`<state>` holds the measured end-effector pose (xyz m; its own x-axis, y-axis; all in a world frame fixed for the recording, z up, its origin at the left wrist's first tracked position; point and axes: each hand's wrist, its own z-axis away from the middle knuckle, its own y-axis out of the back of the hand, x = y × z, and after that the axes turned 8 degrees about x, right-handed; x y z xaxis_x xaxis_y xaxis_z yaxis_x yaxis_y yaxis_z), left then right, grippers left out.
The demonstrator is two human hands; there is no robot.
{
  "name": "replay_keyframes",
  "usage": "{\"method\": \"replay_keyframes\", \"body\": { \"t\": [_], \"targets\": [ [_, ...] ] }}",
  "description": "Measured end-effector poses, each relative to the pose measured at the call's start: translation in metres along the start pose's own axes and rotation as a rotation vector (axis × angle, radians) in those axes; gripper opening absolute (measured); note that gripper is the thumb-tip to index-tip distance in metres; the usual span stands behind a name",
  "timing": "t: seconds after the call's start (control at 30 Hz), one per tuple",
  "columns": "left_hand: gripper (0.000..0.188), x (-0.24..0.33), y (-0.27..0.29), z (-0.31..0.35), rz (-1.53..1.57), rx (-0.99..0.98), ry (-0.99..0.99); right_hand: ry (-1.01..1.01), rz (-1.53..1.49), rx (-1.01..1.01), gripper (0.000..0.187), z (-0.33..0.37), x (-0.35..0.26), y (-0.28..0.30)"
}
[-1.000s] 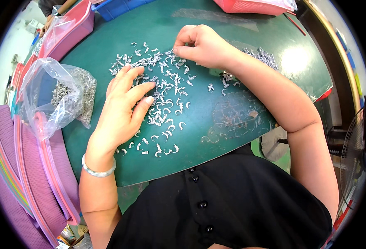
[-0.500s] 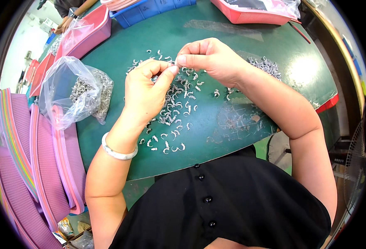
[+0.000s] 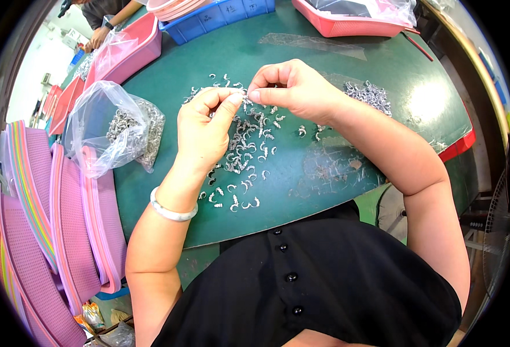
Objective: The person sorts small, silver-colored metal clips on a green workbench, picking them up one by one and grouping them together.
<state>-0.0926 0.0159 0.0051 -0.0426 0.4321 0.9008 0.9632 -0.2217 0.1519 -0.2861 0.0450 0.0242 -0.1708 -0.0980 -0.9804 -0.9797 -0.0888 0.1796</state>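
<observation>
My left hand (image 3: 204, 124), with a pale bangle (image 3: 173, 213) on its wrist, is closed in a pinch of thumb and forefinger. Facing it almost tip to tip, my right hand (image 3: 292, 89) pinches too. Whatever lies between the fingertips is tiny and mostly hidden, with only a silvery glint showing. Under and around both hands, many small curved silvery pieces (image 3: 243, 150) lie scattered over the green table (image 3: 289, 202). A denser pile of similar pieces (image 3: 370, 97) sits beyond my right forearm.
A clear plastic bag (image 3: 133, 133) of small metal pieces stands left of my hands. Pink bins (image 3: 129, 58), a blue crate (image 3: 220, 18) and a pink basket (image 3: 356, 26) line the far side. Purple woven strips (image 3: 73, 225) hang at the left. Another person's hand (image 3: 97, 39) shows far left.
My fingertips have drawn slightly apart, the right hand a little lower. The view has shifted slightly, so the bag and bins sit farther right. More of the other person shows.
</observation>
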Motion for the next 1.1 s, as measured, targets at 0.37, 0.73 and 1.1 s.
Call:
{"method": "replay_keyframes", "body": {
  "t": [0.37,0.73,1.1],
  "targets": [
    [0.012,0.000,-0.001,0.001,-0.067,0.013,-0.181,0.057,-0.028,0.007,0.014,0.002,0.005,-0.003],
    [0.014,-0.001,-0.002,0.004,-0.094,-0.023,-0.150,0.161,0.185,-0.005,0.013,0.004,0.001,0.002],
    [0.016,0.006,0.029,0.021,-0.375,-0.099,-0.200,0.223,1.362,-0.180,0.006,0.031,-0.011,0.075]
  ]
}}
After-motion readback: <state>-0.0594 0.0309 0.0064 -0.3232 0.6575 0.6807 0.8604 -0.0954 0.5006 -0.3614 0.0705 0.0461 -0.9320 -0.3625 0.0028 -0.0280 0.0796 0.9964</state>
